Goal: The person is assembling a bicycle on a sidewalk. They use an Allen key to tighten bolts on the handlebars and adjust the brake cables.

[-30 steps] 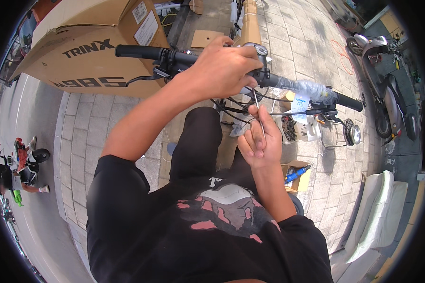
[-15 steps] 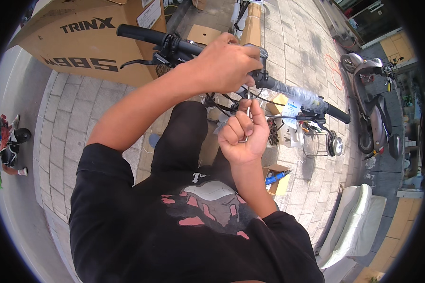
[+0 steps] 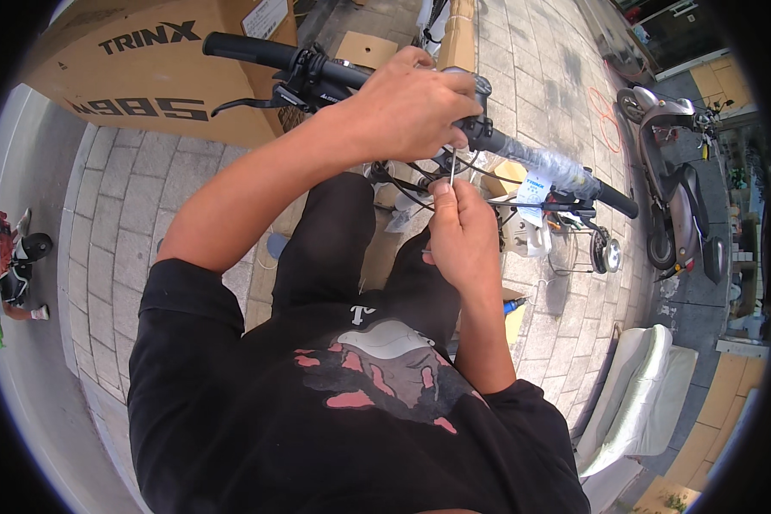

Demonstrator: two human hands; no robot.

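Observation:
A black bicycle handlebar [image 3: 343, 75] runs across in front of me, its right part wrapped in clear plastic. My left hand [image 3: 415, 107] is closed over the middle of the bar by the stem [image 3: 475, 124], its fingers curled over the far side. Below it my right hand [image 3: 467, 227] grips a thin silver hex key [image 3: 452, 171] in a fist. The key's shaft points up toward the underside of the stem; its tip is hidden near my left fingers. Black cables [image 3: 403, 184] loop beneath the bar. A brake lever [image 3: 244, 104] juts out on the left.
A large cardboard box [image 3: 158, 73] stands at the far left. A grey scooter [image 3: 677, 180] is parked on the right, with a pale cushion-like bundle [image 3: 630, 403] nearer me. A white paper tag [image 3: 533, 197] hangs from the bar. A ride-on toy [image 3: 13, 261] is at the left edge.
My right hand has turned over so its back shows and its fingers point away from view, still around the hex key. The handlebar has shifted slightly; my left hand stays on it.

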